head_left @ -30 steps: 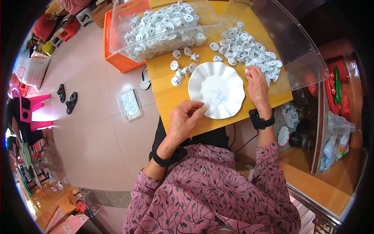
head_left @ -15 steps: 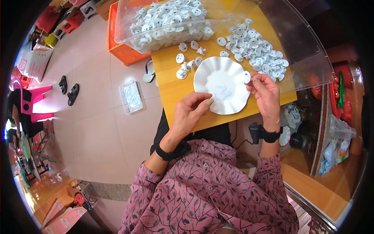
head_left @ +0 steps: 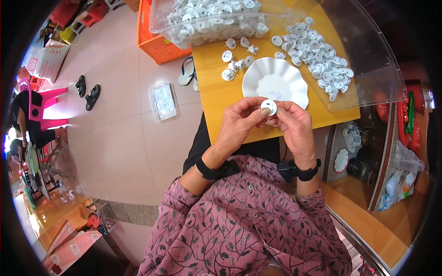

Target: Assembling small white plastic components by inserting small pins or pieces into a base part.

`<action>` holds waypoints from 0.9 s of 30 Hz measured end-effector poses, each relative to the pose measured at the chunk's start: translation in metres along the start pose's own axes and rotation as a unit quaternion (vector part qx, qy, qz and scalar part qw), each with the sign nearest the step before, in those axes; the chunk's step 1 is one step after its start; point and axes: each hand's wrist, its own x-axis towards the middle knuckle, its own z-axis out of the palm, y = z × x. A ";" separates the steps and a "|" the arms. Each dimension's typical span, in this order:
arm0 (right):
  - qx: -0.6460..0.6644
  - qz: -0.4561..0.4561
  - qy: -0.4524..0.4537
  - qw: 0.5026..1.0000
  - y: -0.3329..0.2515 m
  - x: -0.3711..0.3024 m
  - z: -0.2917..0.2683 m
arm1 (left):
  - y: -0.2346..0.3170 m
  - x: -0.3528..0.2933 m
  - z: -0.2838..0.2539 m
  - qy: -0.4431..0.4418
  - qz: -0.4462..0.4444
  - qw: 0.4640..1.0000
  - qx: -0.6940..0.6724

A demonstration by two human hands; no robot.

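Both hands meet over the near edge of the yellow table (head_left: pixel 216 110). A round white plastic piece (head_left: pixel 269 106) with small dark holes is pinched between them. My left hand (head_left: pixel 241 118) grips its left side, thumb in front. My right hand (head_left: pixel 297 129) has thumb and fingers closed on its right edge. Whether a smaller part is also between the fingertips is hidden. Just beyond the hands lies a white scalloped plate (head_left: pixel 258 80), with some tiny pale bits (head_left: pixel 275 95) partly covered by the fingers.
More white pieces lie heaped (head_left: pixel 317 60) at the right, and several (head_left: pixel 237 64) sit left of the plate. Behind stands a clear bin (head_left: pixel 216 25) full of them, beside an orange crate (head_left: pixel 161 50). A clear box (head_left: pixel 163 101) and slippers (head_left: pixel 186 71) are on the floor.
My right hand has brought the white piece from the plate's right edge toward me and left. My left hand has left the plate and now meets it at the piece.
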 end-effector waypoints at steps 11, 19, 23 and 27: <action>-0.053 -0.083 0.104 0.990 0.005 -0.008 0.005 | -0.001 0.001 -0.002 0.023 -0.016 0.987 -0.155; -0.040 -0.083 0.092 0.992 0.009 -0.014 0.000 | -0.006 0.001 -0.006 0.011 -0.021 0.986 -0.164; -0.032 -0.085 0.091 0.992 0.010 -0.016 -0.001 | -0.004 0.000 -0.004 0.012 -0.025 0.986 -0.165; -0.034 -0.087 0.087 0.992 0.009 -0.016 0.002 | -0.004 0.000 -0.005 -0.004 -0.030 0.988 -0.154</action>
